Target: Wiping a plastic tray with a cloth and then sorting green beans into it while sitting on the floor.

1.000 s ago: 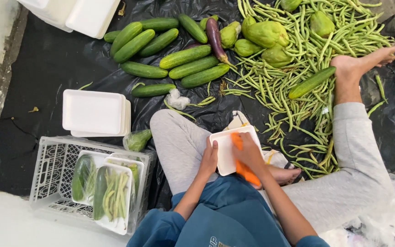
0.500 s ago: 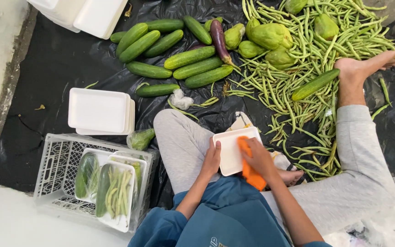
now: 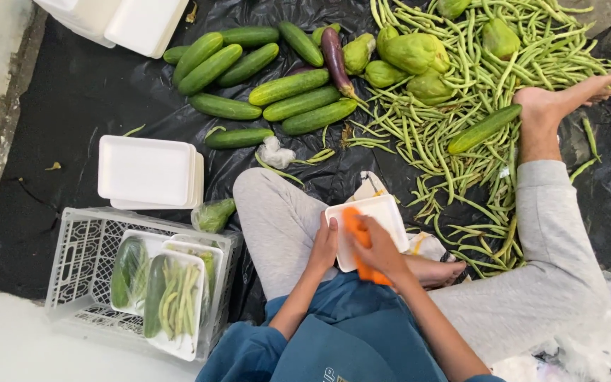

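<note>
Seen from above, seated cross-legged on black plastic sheet (image 3: pixel 58 106). White foam tray (image 3: pixel 383 216) on lap, w/ carrot (image 3: pixel 356 233) lying across it. Left hand (image 3: pixel 324 244) flat against tray's near-left edge, fingers closed on rim. Right hand (image 3: pixel 378 247) curled over carrot, pinching it vs tray. Tray likely v. light, brittle, easily dented; best held by rims. Carrot stiff, firm, safe at mid-length. Beyond hands: cucumbers (image 3: pixel 288 88), green beans (image 3: pixel 461 92). Left of left hand: tray stack (image 3: pixel 146 170), white crate (image 3: pixel 72 247) of wrapped veg.
</note>
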